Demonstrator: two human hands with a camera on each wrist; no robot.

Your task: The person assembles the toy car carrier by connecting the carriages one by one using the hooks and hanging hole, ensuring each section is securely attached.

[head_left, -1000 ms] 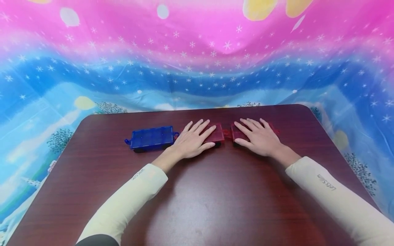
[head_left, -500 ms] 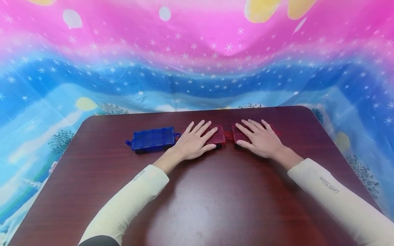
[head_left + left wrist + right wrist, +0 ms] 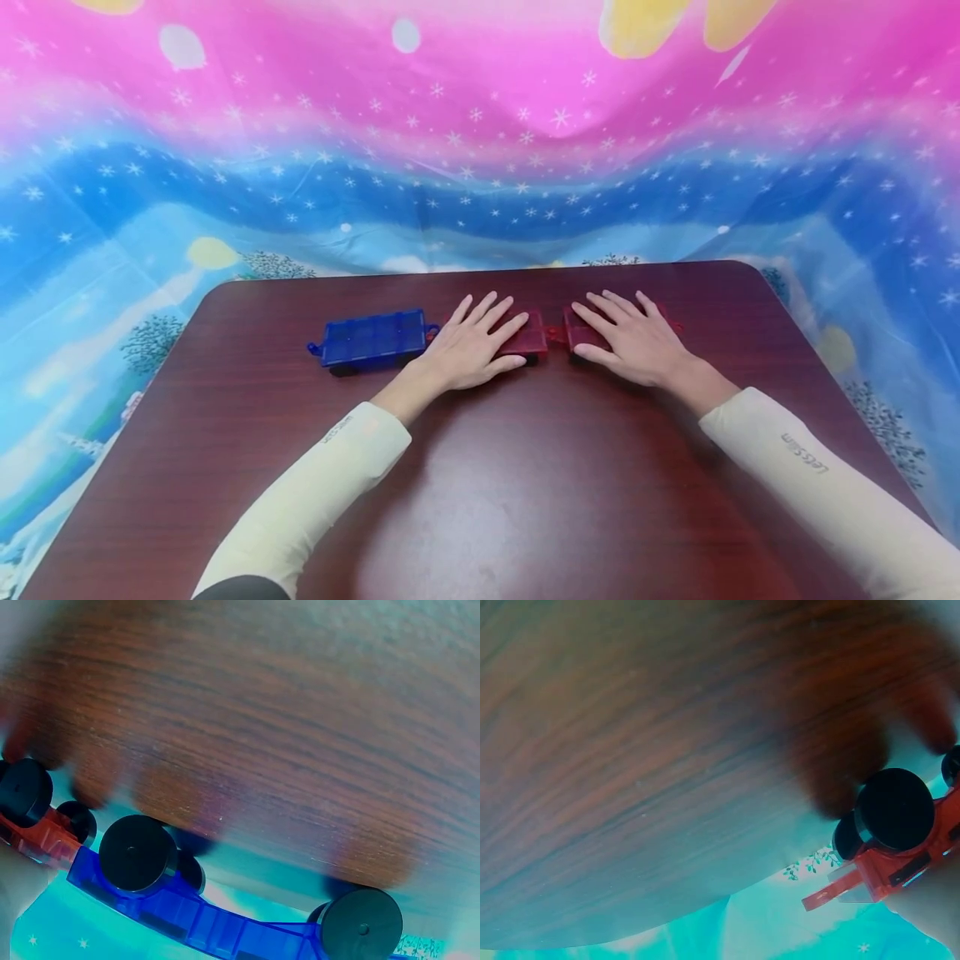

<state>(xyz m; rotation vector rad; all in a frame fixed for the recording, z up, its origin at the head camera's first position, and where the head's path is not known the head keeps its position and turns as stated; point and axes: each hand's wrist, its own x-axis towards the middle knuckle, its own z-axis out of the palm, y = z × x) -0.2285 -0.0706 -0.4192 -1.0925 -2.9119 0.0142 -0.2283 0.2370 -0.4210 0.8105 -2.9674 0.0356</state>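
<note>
Three flat toy wagons with black wheels stand in a row on the dark wooden table (image 3: 480,500). My left hand (image 3: 471,346) lies flat, fingers straight, on a red wagon (image 3: 529,337). My right hand (image 3: 633,336) lies flat on a second red wagon (image 3: 582,330); the two red wagons meet at a small coupling between my hands. A blue wagon (image 3: 370,338) stands just left of my left wrist, untouched. The left wrist view shows the blue wagon (image 3: 210,919) and its wheels from low down, with the red wagon (image 3: 41,832) at the left edge. The right wrist view shows the red wagon (image 3: 907,862) with its hook.
A bright pink and blue cloth (image 3: 480,150) with stars hangs behind and round the table. The table's far edge (image 3: 487,271) runs close behind the wagons. Cream sleeves (image 3: 315,492) cover both forearms.
</note>
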